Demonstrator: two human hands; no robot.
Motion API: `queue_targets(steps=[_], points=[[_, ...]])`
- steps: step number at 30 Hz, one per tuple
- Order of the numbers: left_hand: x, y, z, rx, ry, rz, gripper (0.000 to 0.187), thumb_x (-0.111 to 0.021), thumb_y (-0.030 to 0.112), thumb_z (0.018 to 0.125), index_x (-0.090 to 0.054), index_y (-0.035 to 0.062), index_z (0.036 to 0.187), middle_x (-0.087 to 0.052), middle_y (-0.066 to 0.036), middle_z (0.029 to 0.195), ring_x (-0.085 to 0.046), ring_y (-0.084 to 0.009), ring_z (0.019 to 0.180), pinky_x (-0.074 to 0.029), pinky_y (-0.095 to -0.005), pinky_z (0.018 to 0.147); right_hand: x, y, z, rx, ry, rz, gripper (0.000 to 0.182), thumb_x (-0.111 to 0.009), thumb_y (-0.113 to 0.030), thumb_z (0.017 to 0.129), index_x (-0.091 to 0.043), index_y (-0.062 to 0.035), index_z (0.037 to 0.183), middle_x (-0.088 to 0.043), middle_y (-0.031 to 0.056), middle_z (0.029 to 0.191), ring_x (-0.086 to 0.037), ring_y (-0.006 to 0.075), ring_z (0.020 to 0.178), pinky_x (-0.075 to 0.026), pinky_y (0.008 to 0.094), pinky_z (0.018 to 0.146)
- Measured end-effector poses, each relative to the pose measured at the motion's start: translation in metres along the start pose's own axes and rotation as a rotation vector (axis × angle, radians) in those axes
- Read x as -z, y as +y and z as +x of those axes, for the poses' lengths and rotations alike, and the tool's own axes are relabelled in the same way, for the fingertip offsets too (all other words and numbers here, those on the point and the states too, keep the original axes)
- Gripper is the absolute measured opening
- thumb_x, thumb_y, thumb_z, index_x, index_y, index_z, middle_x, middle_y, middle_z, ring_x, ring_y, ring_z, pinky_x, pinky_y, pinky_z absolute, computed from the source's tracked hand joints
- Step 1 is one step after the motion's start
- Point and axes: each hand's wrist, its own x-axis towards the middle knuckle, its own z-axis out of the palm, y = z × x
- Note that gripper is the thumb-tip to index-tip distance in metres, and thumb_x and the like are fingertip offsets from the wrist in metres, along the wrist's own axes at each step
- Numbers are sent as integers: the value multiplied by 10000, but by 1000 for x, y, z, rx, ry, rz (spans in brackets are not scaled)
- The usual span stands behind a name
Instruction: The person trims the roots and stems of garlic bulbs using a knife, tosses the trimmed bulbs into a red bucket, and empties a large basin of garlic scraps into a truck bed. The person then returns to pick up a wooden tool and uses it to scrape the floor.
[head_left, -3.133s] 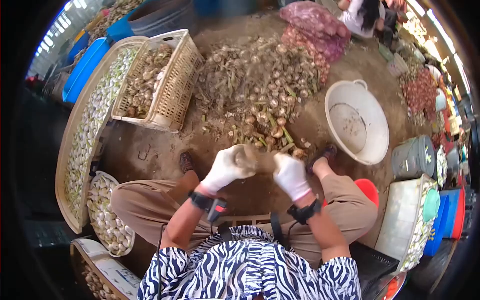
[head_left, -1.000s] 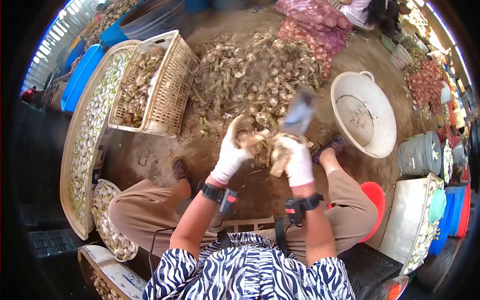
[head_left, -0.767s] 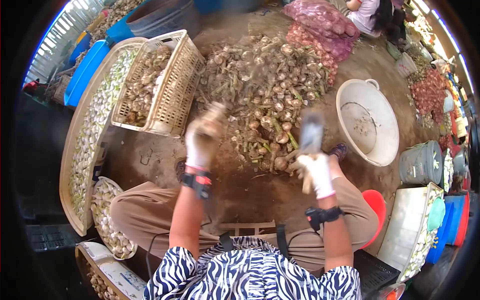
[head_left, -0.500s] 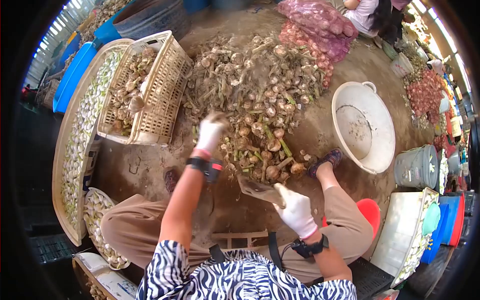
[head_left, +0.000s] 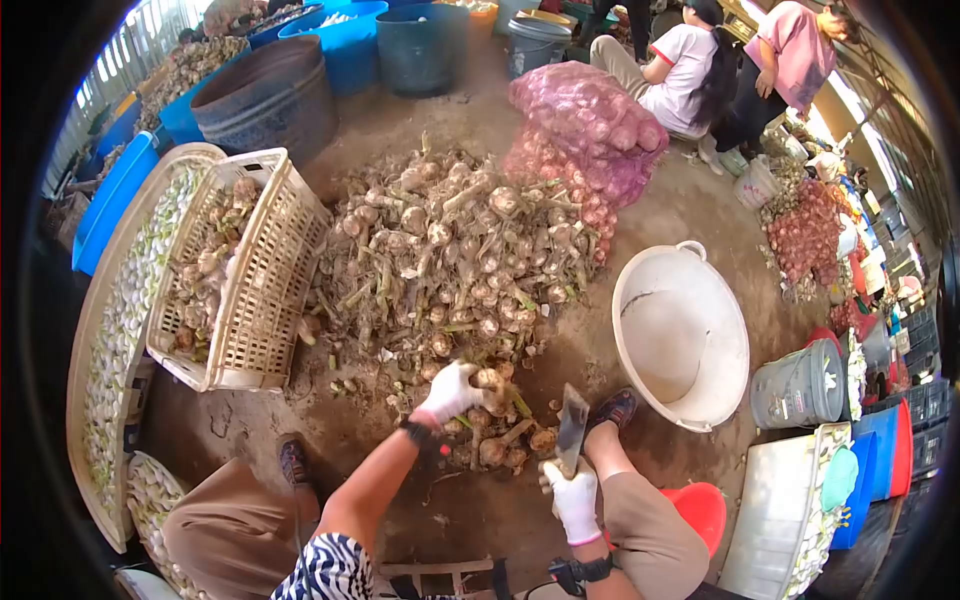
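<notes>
My left hand (head_left: pixel 450 393), in a white glove, reaches to the near edge of a large heap of garlic (head_left: pixel 440 240) with stalks on. Its fingers close around a garlic bulb (head_left: pixel 492 388) there. My right hand (head_left: pixel 575 503), also gloved, grips a knife with a broad dark blade (head_left: pixel 573 425) by its handle, blade pointing up and away from me. Several loose bulbs with green and brown stalks (head_left: pixel 492 452) lie on the floor between the two hands.
At the left stand a cream slatted crate (head_left: pixel 270 270) holding garlic and a long tub of trimmed cloves (head_left: pixel 115 360). A white basin (head_left: pixel 735 330) sits at right. Behind the heap are net sacks (head_left: pixel 600 120). Two people (head_left: pixel 690 65) are beyond, with blue tubs (head_left: pixel 345 45) at the back.
My view has tilted up and shifted. The left hand, blurred over the heap before, now has its fingers on a bulb nearer me. The knife has swung from pointing left to pointing upward.
</notes>
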Motion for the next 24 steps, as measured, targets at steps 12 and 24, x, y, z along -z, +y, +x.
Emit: queue_targets(steps=[12, 24], points=[[29, 114, -172, -151, -181, -497, 841, -854, 244, 668, -442, -1, 1359, -645, -140, 1143, -628, -227, 1051, -493, -333, 927, -19, 24, -7, 37, -193, 370, 198, -652, -26, 896, -645, 42, 1081, -672, 62, 1000, -647, 161, 871, -552, 294, 787], [76, 94, -216, -183, -47, -637, 633, -828, 156, 757, -498, 18, 1279, -660, -122, 1139, -647, -193, 1015, -515, -332, 886, -20, -55, -92, 1034, -291, -940, 264, -752, -142, 691, -543, -104, 847, -608, 93, 754, -643, 289, 732, -515, 412, 632]])
